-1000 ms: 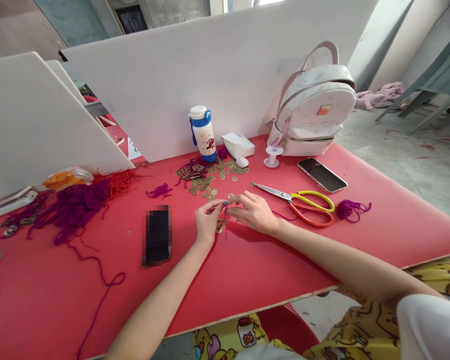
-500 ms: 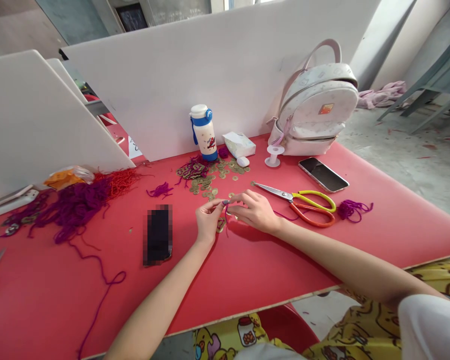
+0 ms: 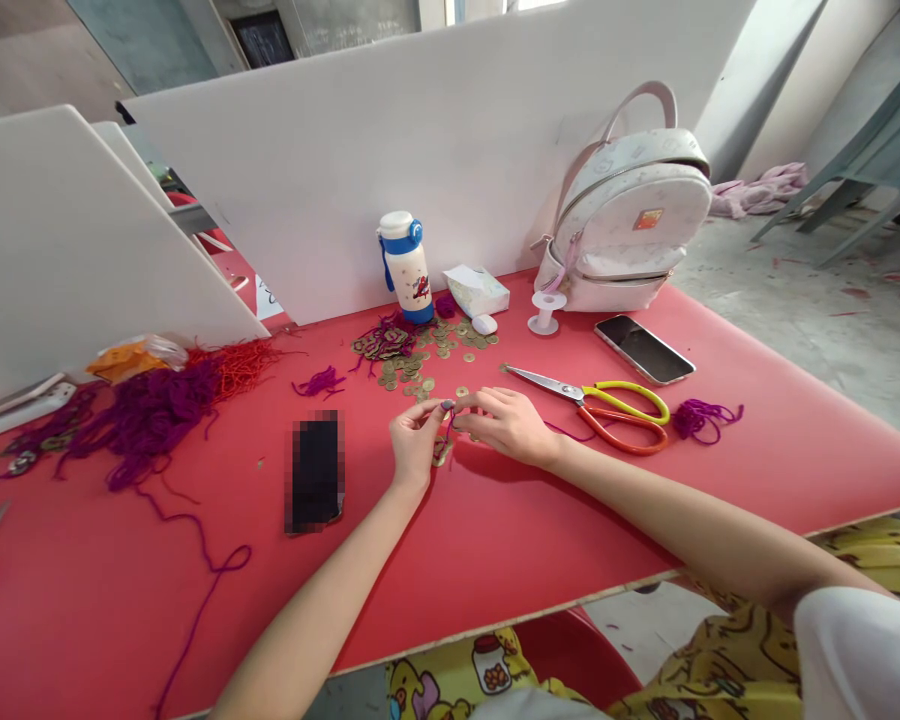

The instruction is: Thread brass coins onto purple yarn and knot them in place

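My left hand point(image 3: 414, 440) and my right hand point(image 3: 504, 424) meet over the red table point(image 3: 495, 540), fingertips pinched together on a short purple thread point(image 3: 447, 428). Small brass coins point(image 3: 441, 452) hang on that thread just below the fingers. A loose heap of brass coins point(image 3: 420, 358) mixed with purple thread lies just beyond my hands. Yellow and orange scissors point(image 3: 607, 402) rest shut to the right of my right hand, with a purple thread tuft point(image 3: 699, 416) past their handles.
A dark phone point(image 3: 315, 470) lies left of my left hand, another phone point(image 3: 643, 349) at the right. Bottle point(image 3: 406, 264), tissue pack point(image 3: 477, 290), empty spool point(image 3: 546, 310) and white backpack point(image 3: 630, 220) stand by the white divider point(image 3: 420, 150). Purple and red thread piles point(image 3: 157, 400) cover the left.
My hands stay together at the same spot; the fingers have shifted slightly on the thread and coins. Nothing else on the table has moved.
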{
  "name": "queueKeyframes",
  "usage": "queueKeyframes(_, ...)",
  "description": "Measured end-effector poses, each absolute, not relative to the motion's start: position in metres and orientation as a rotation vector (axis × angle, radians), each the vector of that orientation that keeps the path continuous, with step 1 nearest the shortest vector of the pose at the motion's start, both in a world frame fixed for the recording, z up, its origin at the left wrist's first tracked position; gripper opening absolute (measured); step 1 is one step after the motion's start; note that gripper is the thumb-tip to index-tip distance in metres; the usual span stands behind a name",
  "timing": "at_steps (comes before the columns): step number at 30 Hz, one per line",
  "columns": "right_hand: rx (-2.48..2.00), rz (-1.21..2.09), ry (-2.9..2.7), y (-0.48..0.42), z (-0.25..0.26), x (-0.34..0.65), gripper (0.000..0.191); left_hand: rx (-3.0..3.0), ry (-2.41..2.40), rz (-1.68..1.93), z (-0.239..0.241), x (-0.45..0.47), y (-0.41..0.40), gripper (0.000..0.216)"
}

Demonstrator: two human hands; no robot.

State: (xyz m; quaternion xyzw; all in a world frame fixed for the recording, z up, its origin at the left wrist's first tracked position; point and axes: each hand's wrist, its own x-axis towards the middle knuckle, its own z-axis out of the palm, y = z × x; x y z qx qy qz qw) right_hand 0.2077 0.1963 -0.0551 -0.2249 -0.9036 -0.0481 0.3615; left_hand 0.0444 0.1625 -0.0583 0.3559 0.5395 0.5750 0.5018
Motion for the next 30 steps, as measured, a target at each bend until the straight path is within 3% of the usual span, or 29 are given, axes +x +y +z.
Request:
queueKeyframes(9,-0.525,-0.038,-2.382,0.1987,-0.0583,0.2099,0.029,0.866,1.276,1.421,-0.0538,0.0453,0.1612,0.038)
queueKeyframes(17,-0.574,-0.123,-2.313,0.1962,-0.0571,0.2086,0.020,0.868,1.310,1.421,-0.0578,0.0446,0.1630,0.035)
queueKeyframes(30,-0.515,-0.053,-2.375,0.1986,-0.0603,0.2095,0.022,0.862,1.305,1.421,-0.0545,0.0447,0.1620,0.037)
